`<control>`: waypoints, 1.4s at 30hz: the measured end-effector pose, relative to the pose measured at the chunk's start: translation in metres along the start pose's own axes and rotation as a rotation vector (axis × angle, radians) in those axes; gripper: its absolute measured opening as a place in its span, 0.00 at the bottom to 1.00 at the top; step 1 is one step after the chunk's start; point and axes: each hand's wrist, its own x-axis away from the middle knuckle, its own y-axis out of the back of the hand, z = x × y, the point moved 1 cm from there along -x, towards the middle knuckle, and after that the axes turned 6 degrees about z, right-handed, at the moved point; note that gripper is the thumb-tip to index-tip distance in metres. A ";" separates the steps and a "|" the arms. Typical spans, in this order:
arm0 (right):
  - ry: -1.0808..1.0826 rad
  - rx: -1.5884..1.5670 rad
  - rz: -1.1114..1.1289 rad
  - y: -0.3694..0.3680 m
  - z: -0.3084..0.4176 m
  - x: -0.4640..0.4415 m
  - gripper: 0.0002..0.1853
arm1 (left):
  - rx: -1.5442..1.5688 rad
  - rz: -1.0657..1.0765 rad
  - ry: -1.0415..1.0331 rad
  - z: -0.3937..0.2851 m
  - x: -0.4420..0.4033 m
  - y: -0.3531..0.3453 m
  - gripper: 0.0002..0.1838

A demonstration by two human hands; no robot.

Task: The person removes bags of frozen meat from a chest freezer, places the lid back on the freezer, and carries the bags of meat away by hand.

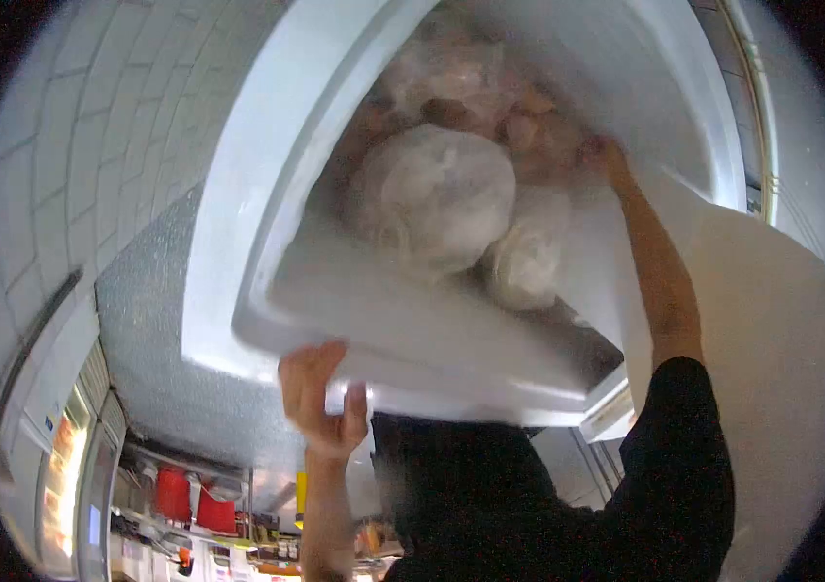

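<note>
A white chest freezer [207, 291] stands open in front of me, its inside hazy. My left hand [323, 398] is closed over its near rim, fingers curled over the top and thumb on the outer side. Deep inside, at the right wall, my right hand [599, 153] reaches among bagged items; haze and blur hide its fingers. Close to it lies a pinkish-brown bagged item [539, 136], its kind unclear. A large round whitish plastic bag [446, 189] rests in the middle, with a smaller whitish bag [529, 257] beside it.
A large white panel [762, 330] is at the right. Brick wall [141, 107] rises at the left above a grey speckled surface [180, 388]. Below left are a lit display cabinet [65, 475], red containers [175, 496] and crowded shelves [238, 553].
</note>
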 end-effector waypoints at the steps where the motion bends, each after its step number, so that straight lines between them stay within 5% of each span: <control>1: 0.155 -0.128 0.013 -0.035 -0.075 -0.037 0.17 | -0.167 0.005 0.000 0.012 0.016 -0.009 0.21; 3: -0.099 -0.264 -0.062 -0.049 -0.013 -0.032 0.17 | -0.347 0.027 -0.130 0.011 0.025 -0.017 0.14; 5: -0.232 -0.400 -0.168 -0.068 0.034 -0.043 0.18 | -0.412 0.057 -0.175 0.033 0.048 -0.018 0.28; 10: -0.362 -0.654 -0.378 -0.106 0.065 -0.089 0.19 | -0.532 -0.141 -0.149 0.046 0.038 -0.025 0.30; 16: -0.404 -0.949 -0.488 -0.146 0.049 -0.061 0.21 | -0.613 0.001 -0.137 0.050 0.038 -0.031 0.31; 28: -0.318 -1.374 -0.573 -0.155 0.032 -0.059 0.24 | -0.606 0.080 -0.073 0.032 0.053 -0.042 0.34; 35: -0.187 -1.566 -0.601 -0.132 0.032 -0.060 0.27 | -0.702 -0.187 -0.093 0.037 0.060 -0.047 0.13; 39: -0.077 -1.688 -0.605 -0.109 0.053 -0.036 0.28 | -0.636 -0.103 -0.121 0.042 0.071 -0.032 0.27; 42: 0.025 -1.766 -0.585 -0.092 0.088 -0.006 0.29 | -0.542 -0.199 -0.163 0.028 0.032 -0.049 0.22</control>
